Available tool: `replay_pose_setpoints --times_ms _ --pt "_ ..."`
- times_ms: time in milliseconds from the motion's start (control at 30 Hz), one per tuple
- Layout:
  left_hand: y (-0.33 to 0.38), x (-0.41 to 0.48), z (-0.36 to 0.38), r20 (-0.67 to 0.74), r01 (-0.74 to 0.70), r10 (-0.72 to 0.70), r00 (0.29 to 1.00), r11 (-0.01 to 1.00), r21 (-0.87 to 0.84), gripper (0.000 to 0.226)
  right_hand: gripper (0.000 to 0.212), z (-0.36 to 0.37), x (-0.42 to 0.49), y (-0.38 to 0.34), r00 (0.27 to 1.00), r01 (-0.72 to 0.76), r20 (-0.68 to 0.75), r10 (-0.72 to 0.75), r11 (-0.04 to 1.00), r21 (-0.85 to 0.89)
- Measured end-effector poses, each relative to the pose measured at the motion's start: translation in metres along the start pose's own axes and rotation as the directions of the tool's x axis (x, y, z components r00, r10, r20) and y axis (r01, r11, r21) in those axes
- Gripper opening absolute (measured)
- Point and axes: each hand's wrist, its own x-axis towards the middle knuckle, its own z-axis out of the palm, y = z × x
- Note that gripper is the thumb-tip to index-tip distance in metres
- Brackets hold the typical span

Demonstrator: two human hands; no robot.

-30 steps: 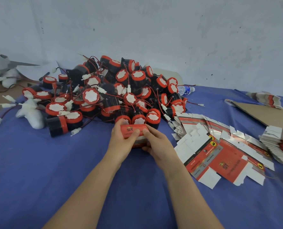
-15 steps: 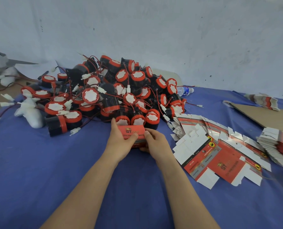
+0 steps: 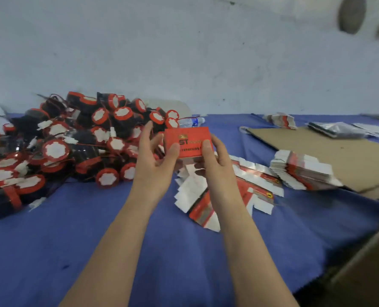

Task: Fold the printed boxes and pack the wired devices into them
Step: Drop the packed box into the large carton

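- The person holds a red printed box [image 3: 187,141] up in front of them with both hands, above the blue cloth table [image 3: 91,235] and clear of it.
- The left hand [image 3: 155,158] pinches the box's left side: the thumb lies on the printed front face and the fingers sit behind the left edge, with one finger standing straight up beside the box.
- The right hand [image 3: 216,162] grips the right side, thumb on the front face near the lower right corner and fingers curled under and behind the box.
- The box's front face tilts toward the camera and is closed; whether the end flaps are tucked in cannot be told.
- A large pile of wired devices [image 3: 82,142], black bodies with red caps and white labels, lies to the left on the cloth.
- Flat unfolded boxes [image 3: 197,196] are fanned out on the cloth under and just right of the hands.
- A neat stack of flat boxes [image 3: 301,171] rests on the edge of a cardboard sheet [image 3: 330,151] further right.
- A water bottle [image 3: 191,122] lies behind the held box, near the wall.
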Motion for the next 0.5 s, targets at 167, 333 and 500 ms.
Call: replay_pose_setpoints --times_ms 167,333,500 --pt "0.042 -0.033 0.189 0.382 0.067 -0.025 0.924 0.993 -0.098 0.022 0.025 -0.174 -0.037 -0.081 0.849 0.023 -0.518 -0.104 0.987 -0.16" --pt "0.073 -0.153 0.364 0.812 0.109 -0.08 0.578 0.994 0.02 0.035 0.039 -0.334 -0.145 -0.139 0.54 -0.452 -0.821 -0.186 0.758 -0.47" --pt "0.083 -0.251 0.424 0.943 0.177 -0.312 0.114 0.941 0.289 0.06 0.055 -0.387 -0.216 -0.158 0.334 -0.797 -0.929 -0.159 0.478 -0.369"
